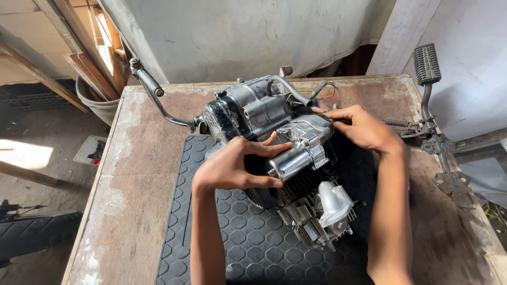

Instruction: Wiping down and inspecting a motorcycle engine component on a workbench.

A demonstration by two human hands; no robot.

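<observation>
Head view shows our left hand (pixel 232 166) wrapped around the engine's (pixel 280 153) shiny cylinder, fingers curled on it, while our right hand (pixel 364 126) lies half-open on its far side (touching, not gripping). It rests on a rubber mat (pixel 237 243) on the desk (pixel 137 174), long axis running diagonally between both hands.

a worn wooden table (pixel 137 174) with a scuffed, pale-stained top carries a black rubber mat (pixel 237 237) with a hexagon pattern; a motorcycle engine (pixel 280 153) rests on the mat, its kick lever (pixel 158 100) reaching over bare wood.
</observation>
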